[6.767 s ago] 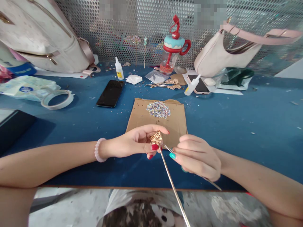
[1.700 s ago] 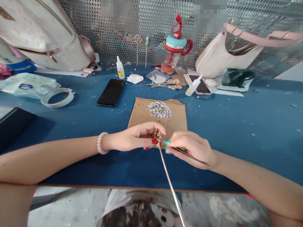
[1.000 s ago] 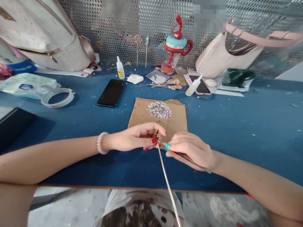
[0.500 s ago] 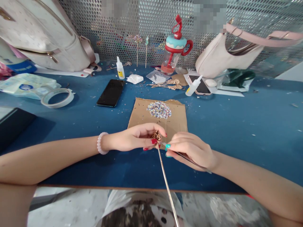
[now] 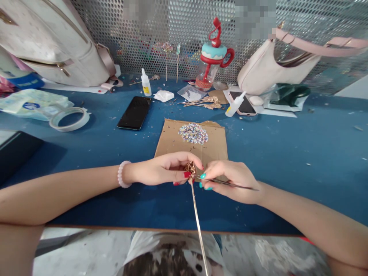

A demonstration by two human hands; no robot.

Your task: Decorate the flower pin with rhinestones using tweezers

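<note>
My left hand point(image 5: 163, 168) is closed on the ornate end of a gold hairpin point(image 5: 198, 222), thumb and fingers pinching its openwork head. The long stick of the hairpin slants down toward me past the table edge. In my right hand point(image 5: 234, 180) is a thin pair of tweezers point(image 5: 230, 184), held between thumb and fingers with the tips beside the hairpin's head. Whether the tips touch it I cannot tell. Beneath and beyond both hands lies a cardboard piece point(image 5: 169, 142) bearing a pile of small shiny rhinestones point(image 5: 193, 133).
A black phone point(image 5: 134, 113), a roll of tape point(image 5: 69, 119) and a glue bottle point(image 5: 146, 82) lie to the left. Further back are gold hairpins point(image 5: 201, 103), a second glue bottle point(image 5: 235, 104), a cup with a red handle point(image 5: 212, 57) and a handbag point(image 5: 264, 71).
The tweezers have turned flatter in my right hand, and its fingers have shifted. The hairpin's lower end has swung slightly left; my left hand keeps its hold.
</note>
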